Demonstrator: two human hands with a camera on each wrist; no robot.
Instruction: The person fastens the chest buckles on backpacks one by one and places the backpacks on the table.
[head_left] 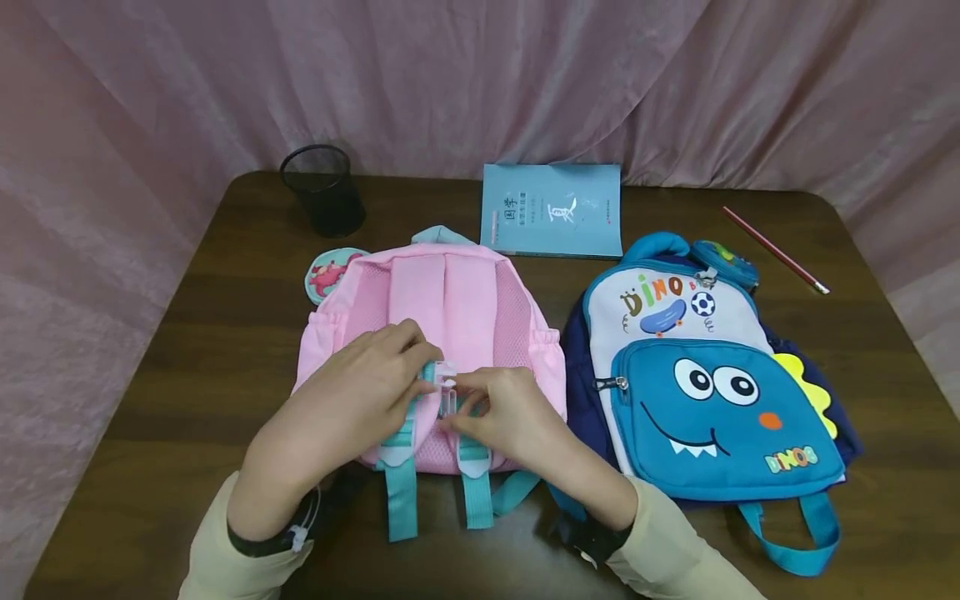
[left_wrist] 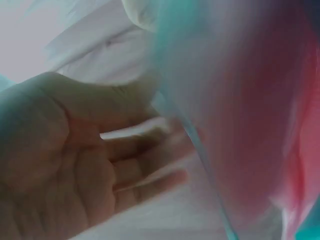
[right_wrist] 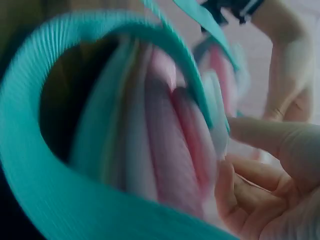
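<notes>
A pink backpack [head_left: 472, 308] lies with its padded back panel facing up. Over its middle, a clear plastic buckle [head_left: 447, 392] sits between the teal shoulder straps [head_left: 398, 450]. My left hand [head_left: 363, 387] pinches the buckle's left side by the teal webbing, its thumb and fingertips partly hidden. From the other side my right hand [head_left: 513, 412] pinches the buckle between thumb and fingers. The right wrist view shows these right fingers on a whitish plastic piece [right_wrist: 216, 115] at the strap. Blur in the left wrist view hides the exact contact; whether the buckle halves are joined I cannot tell.
To the right lies a blue-and-white dinosaur backpack [head_left: 720, 408], beside the pink one. A black mesh cup [head_left: 326, 196] stands at the back left, a blue book [head_left: 551, 208] at the back middle, and a pencil [head_left: 776, 250] at the back right. Pink curtain [head_left: 450, 83] hangs behind the table.
</notes>
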